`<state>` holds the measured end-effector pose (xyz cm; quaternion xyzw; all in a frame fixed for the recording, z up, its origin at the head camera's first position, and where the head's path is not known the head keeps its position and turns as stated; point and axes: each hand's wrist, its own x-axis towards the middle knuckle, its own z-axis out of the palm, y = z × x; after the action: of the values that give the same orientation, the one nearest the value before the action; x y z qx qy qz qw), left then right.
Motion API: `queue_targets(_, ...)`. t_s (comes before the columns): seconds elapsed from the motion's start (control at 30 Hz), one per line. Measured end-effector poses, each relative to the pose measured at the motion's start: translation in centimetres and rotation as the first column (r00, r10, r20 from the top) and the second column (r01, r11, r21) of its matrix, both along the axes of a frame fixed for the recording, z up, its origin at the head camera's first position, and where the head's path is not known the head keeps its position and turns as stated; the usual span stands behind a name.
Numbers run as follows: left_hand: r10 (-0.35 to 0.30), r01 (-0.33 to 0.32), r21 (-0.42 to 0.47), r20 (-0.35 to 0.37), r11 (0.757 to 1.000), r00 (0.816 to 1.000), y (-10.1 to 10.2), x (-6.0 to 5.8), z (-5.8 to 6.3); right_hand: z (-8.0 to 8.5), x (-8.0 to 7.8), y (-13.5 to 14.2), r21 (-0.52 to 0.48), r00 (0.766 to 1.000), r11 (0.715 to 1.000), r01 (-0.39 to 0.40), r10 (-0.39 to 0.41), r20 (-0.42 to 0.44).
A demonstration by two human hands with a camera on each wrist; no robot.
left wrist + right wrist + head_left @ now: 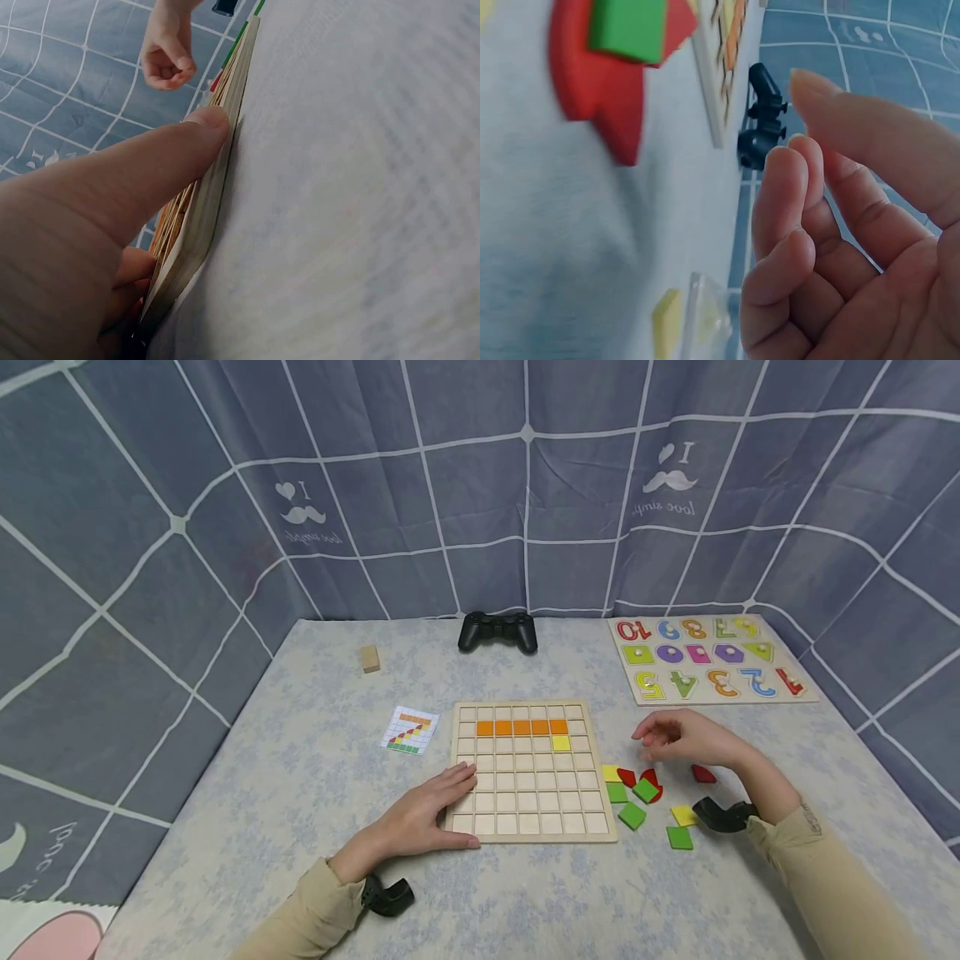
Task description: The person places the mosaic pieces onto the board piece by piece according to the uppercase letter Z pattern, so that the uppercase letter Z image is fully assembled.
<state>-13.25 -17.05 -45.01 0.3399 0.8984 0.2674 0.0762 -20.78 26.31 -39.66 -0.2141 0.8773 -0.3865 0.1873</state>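
Observation:
A square wooden grid board [532, 837] lies on the table, with a row of orange squares [522, 727] and one yellow square [561, 742] in its cells. My left hand [420, 814] rests at the board's near left corner, fingers along the left rim; in the left wrist view the thumb [172, 154] presses the front edge. To the right of the board, my right hand [690, 739] hovers with fingers loosely bent and nothing in them. Below it lie loose pieces: green squares [632, 816], red curved pieces [702, 773] and yellow squares [683, 815].
A pattern card [409, 731] lies left of the board. Farther back are a small wooden block [370, 658] and a black game controller [498, 633]. A number and shape puzzle board [712, 660] lies at the back right. A grid-patterned curtain [480, 493] encloses the table.

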Motion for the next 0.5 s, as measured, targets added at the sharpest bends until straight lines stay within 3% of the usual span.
queue_targets(0.17, 0.002, -0.002, 0.002, 0.003, 1.000, 1.000, 0.0, 0.0, 0.1, -0.8, 0.6, 0.8, -0.018, 1.000, 1.000, -0.009, 0.010, 0.013)
queue_targets(0.5, 0.001, -0.001, 0.002, 0.010, 1.000, 1.000, 0.0, 0.0, 0.1, -2.5, 0.7, 1.8, -0.034, 0.993, 0.999, -0.006, 0.010, 0.121)
